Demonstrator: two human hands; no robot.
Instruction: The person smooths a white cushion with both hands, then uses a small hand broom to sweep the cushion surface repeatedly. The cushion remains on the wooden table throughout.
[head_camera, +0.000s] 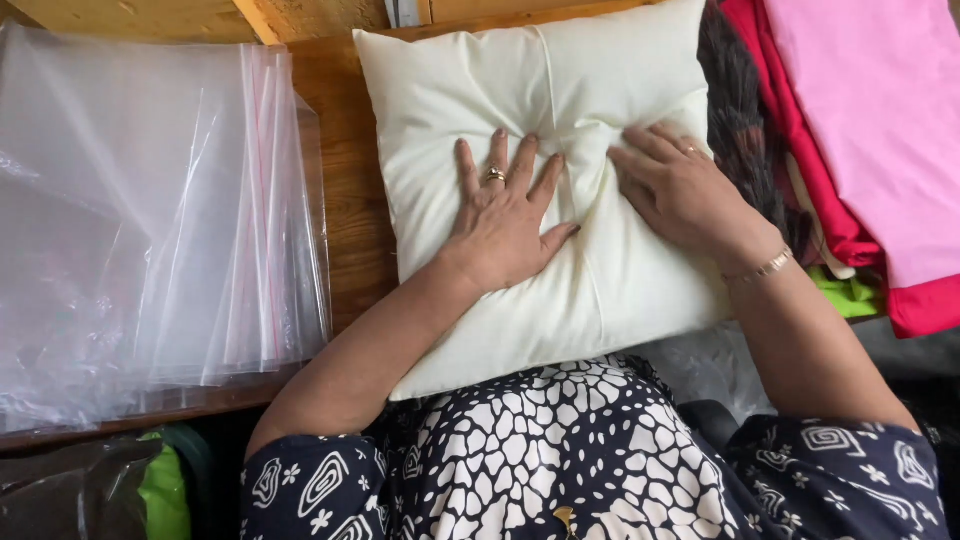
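Grip: both hands lie flat and spread on the cream cushion (590, 290), palms down, pinching nothing.
Left hand: the left hand (505, 220) presses near the cushion's middle, fingers fanned and pointing away from the person, thumb angled toward the right hand; a ring sits on one finger.
Right hand: the right hand (675, 185) rests just beside it on the right half of the cushion, fingers spread and pointing up and to the left, toward the left hand's fingertips. A thin bracelet (760, 268) circles the wrist.
Cushion surface: creases run out from the spot between the two hands, where the fabric dips under the pressure.
Cushion place: it lies flat on the wooden table (345, 200), directly in front of the person, its near edge touching the patterned dark-and-white dress (560, 450).
Cushion shape and direction: nearly square, slightly longer from near edge to far edge; that longer axis runs away from the person, tilted a little so the far edge leans to the right. Its far left corner points toward the upper left of the table.
Left of cushion: a stack of clear plastic bags (150, 210) with red seal strips lies on the table, apart from the cushion.
Right of cushion: folded fabrics, pink (880, 130) over red (820, 190), with a dark patterned cloth (740, 130) just beside the cushion's right edge.
Lower left: something bright green (165, 495) shows below the table edge.
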